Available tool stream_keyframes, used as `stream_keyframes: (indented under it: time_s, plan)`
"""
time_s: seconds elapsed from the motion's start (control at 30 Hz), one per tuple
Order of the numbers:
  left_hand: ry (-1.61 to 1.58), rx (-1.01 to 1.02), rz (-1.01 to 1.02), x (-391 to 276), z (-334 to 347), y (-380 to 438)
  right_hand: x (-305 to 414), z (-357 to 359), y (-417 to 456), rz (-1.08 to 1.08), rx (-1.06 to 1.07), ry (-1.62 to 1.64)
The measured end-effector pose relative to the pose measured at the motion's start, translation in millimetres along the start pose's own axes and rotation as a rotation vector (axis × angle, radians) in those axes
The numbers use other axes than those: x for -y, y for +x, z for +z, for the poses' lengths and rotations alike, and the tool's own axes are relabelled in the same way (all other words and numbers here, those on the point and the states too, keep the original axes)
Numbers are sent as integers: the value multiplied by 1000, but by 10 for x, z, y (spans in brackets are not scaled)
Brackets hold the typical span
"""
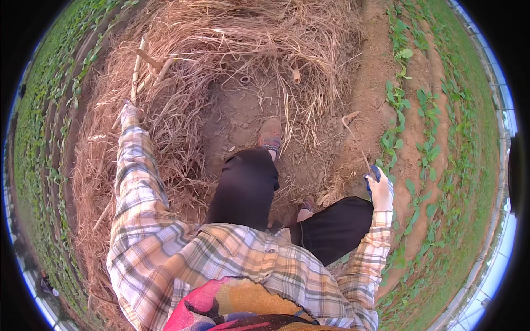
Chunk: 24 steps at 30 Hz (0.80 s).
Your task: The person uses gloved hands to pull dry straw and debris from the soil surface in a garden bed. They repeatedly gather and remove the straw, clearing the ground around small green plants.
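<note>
My left hand (130,112), in a pale glove, is stretched out to the left over the straw. It is closed around the lower end of a pale stick (137,70), though the fingers are small and partly hidden. Close to it lie more sticks, one of them a short brown piece (149,58). To the right, my right hand (380,191) wears a white and blue glove. It grips a thin rod (359,145) whose broader, bent tan end (350,117) rests near the soil beside the leafy row.
Dry straw (248,31) is piled ahead and to the left, around bare soil (236,111). My shoe (270,131) stands on that soil. A short cut stub (296,75) pokes from the straw. Rows of green seedlings (395,111) grow along the right, with more crop rows (45,136) far left.
</note>
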<state>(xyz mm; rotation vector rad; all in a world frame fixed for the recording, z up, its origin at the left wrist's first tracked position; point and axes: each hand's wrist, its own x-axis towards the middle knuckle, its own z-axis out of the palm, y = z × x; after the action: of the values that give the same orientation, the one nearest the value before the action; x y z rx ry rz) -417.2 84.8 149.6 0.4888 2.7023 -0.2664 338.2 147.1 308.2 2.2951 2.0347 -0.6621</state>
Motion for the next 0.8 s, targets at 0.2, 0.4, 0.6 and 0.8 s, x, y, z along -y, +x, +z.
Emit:
stream_keyframes:
  time_s: [0.2, 0.4, 0.6, 0.8]
  plan:
    - [132, -130, 47, 441, -670, 366, 258, -2, -235, -53, -63, 309]
    - [284, -200, 299, -127, -1657, -505, 260, -252, -470, 19, -90, 761]
    - [304, -574, 748, -1063, -1852, -1733, 468, -105, -158, 73, 12, 1170]
    - [720, -241, 1292, -2571, -674, -2866, 237, 361, 606, 24, 130, 1424]
